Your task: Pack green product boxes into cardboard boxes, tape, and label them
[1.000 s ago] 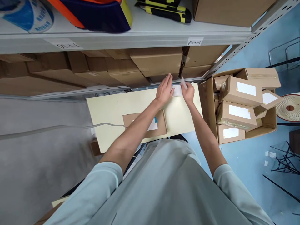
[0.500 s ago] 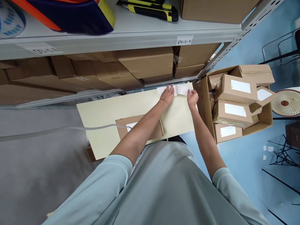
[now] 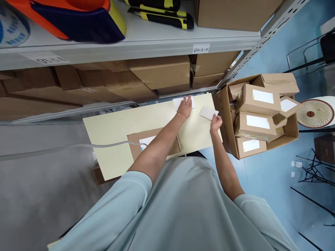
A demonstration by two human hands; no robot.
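My left hand (image 3: pixel 184 107) lies flat with its fingers stretched over a white paper label (image 3: pixel 178 102) at the far edge of the cream board (image 3: pixel 110 129). Pinched in my right hand (image 3: pixel 216 122) is a separate white label (image 3: pixel 208 112), held by its corner above the board's right end. Under my left forearm lies a flat brown cardboard box (image 3: pixel 134 148) with a white sticker (image 3: pixel 147 141) on it, partly hidden by the arm.
Right of the board stands a large open carton (image 3: pixel 230 130) filled with several small labelled boxes (image 3: pixel 258 124). A metal shelf (image 3: pixel 157 45) carries yellow-black utility knives (image 3: pixel 164 17) and an orange-blue tape dispenser (image 3: pixel 78 21). A grey cable (image 3: pixel 78 145) crosses the board's left part. A fan (image 3: pixel 315 112) is at right.
The label in my right hand has come apart from the one under my left hand. My right hand has moved toward me with it, while my left hand stays on the board.
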